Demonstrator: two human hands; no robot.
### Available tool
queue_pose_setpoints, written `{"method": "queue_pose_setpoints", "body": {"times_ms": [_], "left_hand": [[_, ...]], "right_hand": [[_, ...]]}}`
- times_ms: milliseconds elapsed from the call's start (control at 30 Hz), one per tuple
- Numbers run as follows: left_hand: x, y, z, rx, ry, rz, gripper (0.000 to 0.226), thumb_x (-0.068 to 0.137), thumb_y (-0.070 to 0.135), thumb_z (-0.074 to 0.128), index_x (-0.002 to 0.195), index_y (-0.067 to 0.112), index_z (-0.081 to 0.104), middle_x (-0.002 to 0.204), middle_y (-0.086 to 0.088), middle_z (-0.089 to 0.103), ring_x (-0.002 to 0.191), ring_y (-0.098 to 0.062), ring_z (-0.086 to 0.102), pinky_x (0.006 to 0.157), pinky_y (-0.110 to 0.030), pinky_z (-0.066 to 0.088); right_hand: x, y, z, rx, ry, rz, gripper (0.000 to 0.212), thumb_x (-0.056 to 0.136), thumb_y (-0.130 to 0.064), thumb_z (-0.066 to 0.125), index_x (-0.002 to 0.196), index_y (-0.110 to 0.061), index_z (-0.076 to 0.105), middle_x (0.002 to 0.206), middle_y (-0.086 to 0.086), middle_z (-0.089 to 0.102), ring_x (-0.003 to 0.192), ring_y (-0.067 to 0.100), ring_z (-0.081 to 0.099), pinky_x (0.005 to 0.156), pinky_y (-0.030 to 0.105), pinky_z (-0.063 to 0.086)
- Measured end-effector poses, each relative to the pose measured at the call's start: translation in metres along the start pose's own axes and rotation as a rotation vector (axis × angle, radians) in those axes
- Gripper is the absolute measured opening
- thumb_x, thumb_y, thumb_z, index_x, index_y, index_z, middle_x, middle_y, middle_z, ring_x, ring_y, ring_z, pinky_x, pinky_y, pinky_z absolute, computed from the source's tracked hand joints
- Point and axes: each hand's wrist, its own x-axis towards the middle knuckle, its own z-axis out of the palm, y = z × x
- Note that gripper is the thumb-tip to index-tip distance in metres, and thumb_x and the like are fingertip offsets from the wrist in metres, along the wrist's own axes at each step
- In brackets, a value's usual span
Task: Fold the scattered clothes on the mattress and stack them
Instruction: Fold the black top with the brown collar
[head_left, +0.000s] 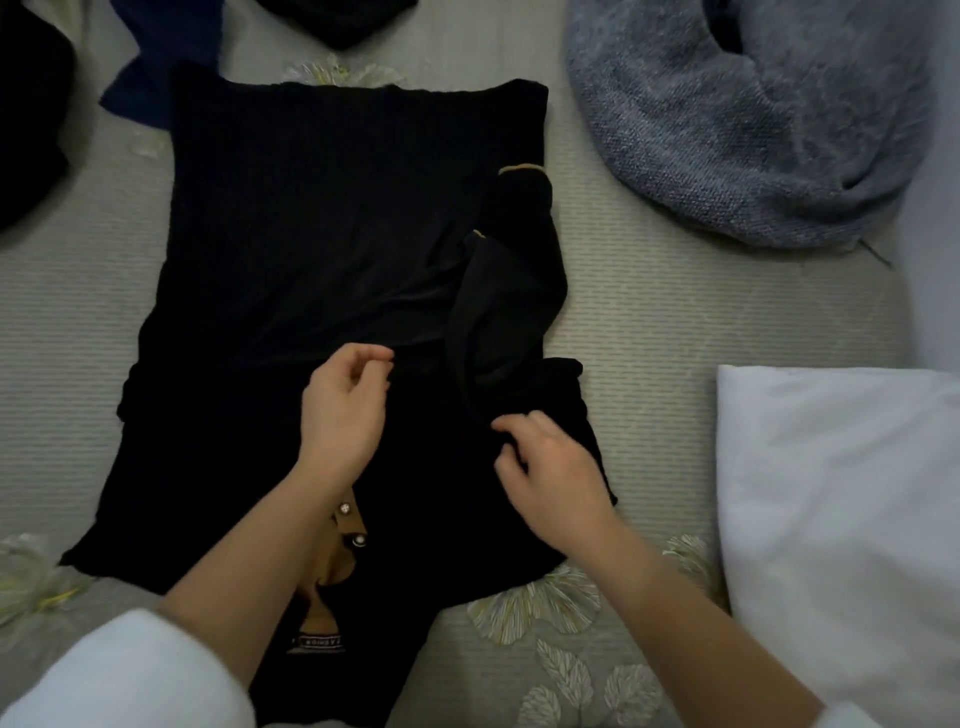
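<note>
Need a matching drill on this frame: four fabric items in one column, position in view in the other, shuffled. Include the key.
Things:
1. black garment
2. grey fuzzy fabric
3. white pillow
4. navy cloth

Places:
A. right edge, lower half
B. upper left
C. centre, spread out flat
D. upper right, bunched up

Pairs: 1-C, 2-D, 3-A, 4-B
</note>
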Motion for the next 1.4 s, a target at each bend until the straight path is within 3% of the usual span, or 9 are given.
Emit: {"method": "queue_pose_setpoints", "body": {"times_ms": [200, 433, 667, 767, 867, 1000, 1133, 1267, 1400], "left_hand": [[0.019, 0.017, 0.048, 0.282, -0.059, 0.333, 0.024, 0.093, 0.021, 0.054, 0.116, 0.021, 0.062, 0.110, 0.008, 0.055, 0.095, -0.003, 0.055, 0.084, -0.020, 0.046], [0.053, 0.050, 0.095, 0.592, -0.083, 0.655, 0.044, 0.089, 0.041, 0.059, 0.126, 0.017, 0.056, 0.123, -0.001, 0.049, 0.117, -0.018, 0.041, 0.095, -0.032, 0.043], [0.057, 0.060, 0.121, 1.083, -0.261, 0.608, 0.043, 0.085, 0.045, 0.060, 0.111, 0.011, 0.054, 0.119, -0.009, 0.041, 0.105, -0.028, 0.045, 0.072, -0.038, 0.047], [0.060, 0.066, 0.112, 0.750, -0.236, 0.558, 0.022, 0.091, 0.032, 0.054, 0.094, 0.012, 0.063, 0.098, -0.004, 0.057, 0.087, -0.020, 0.055, 0.067, -0.033, 0.045], [0.056, 0.076, 0.078, -0.076, -0.141, 0.214, 0.014, 0.088, 0.023, 0.058, 0.077, 0.020, 0.066, 0.074, 0.005, 0.061, 0.074, -0.011, 0.058, 0.072, -0.030, 0.047], [0.054, 0.046, 0.021, -0.823, -0.062, -0.248, 0.016, 0.090, 0.019, 0.052, 0.098, 0.016, 0.065, 0.097, -0.001, 0.070, 0.095, -0.017, 0.067, 0.079, -0.029, 0.054], [0.051, -0.006, -0.005, -0.869, 0.089, -0.466, 0.026, 0.093, 0.013, 0.041, 0.114, 0.009, 0.056, 0.122, -0.010, 0.060, 0.111, -0.025, 0.059, 0.088, -0.035, 0.051], [0.057, -0.001, -0.009, -0.734, 0.100, -0.329, 0.018, 0.078, 0.012, 0.051, 0.095, 0.013, 0.056, 0.096, 0.000, 0.062, 0.099, -0.021, 0.060, 0.079, -0.030, 0.051], [0.080, 0.019, -0.002, 0.057, 0.028, -0.028, 0.076, 0.077, 0.023, 0.072, 0.142, 0.026, 0.032, 0.136, -0.002, 0.038, 0.115, -0.015, 0.044, 0.096, -0.029, 0.041]], "right_hand": [[0.015, 0.038, -0.022, 0.032, 0.110, 0.195, 0.020, 0.091, -0.028, 0.056, 0.108, -0.018, 0.050, 0.075, -0.016, 0.040, 0.067, 0.005, 0.044, 0.061, 0.026, 0.035], [0.021, 0.048, -0.007, 0.070, 0.004, 0.303, 0.054, 0.071, -0.048, 0.075, 0.104, -0.022, 0.040, 0.104, -0.008, 0.046, 0.097, 0.010, 0.046, 0.075, 0.025, 0.036], [0.027, 0.047, -0.011, 0.033, -0.096, 0.326, 0.061, 0.068, -0.053, 0.075, 0.104, -0.024, 0.036, 0.112, -0.005, 0.046, 0.103, 0.013, 0.045, 0.077, 0.027, 0.036], [0.027, 0.046, -0.013, 0.045, -0.082, 0.313, 0.061, 0.069, -0.052, 0.075, 0.106, -0.022, 0.038, 0.110, -0.005, 0.046, 0.103, 0.013, 0.046, 0.077, 0.025, 0.034], [0.024, 0.044, -0.011, 0.036, -0.050, 0.316, 0.059, 0.071, -0.055, 0.071, 0.108, -0.022, 0.039, 0.108, -0.007, 0.046, 0.103, 0.012, 0.048, 0.077, 0.025, 0.036], [0.017, 0.038, -0.003, -0.045, 0.074, 0.332, 0.065, 0.077, -0.064, 0.061, 0.120, -0.017, 0.044, 0.116, -0.004, 0.051, 0.109, 0.014, 0.049, 0.090, 0.028, 0.042], [0.008, 0.034, 0.009, -0.118, 0.173, 0.279, 0.063, 0.080, -0.057, 0.062, 0.123, -0.013, 0.047, 0.115, 0.000, 0.055, 0.108, 0.018, 0.053, 0.093, 0.034, 0.046], [0.008, 0.029, 0.016, -0.262, 0.290, 0.091, 0.056, 0.076, -0.041, 0.072, 0.118, -0.012, 0.049, 0.104, 0.002, 0.054, 0.095, 0.020, 0.053, 0.083, 0.037, 0.048], [0.018, 0.015, 0.020, -0.309, 0.258, -0.065, 0.051, 0.076, -0.036, 0.071, 0.118, -0.017, 0.048, 0.108, 0.000, 0.053, 0.096, 0.017, 0.048, 0.081, 0.034, 0.042]]}}
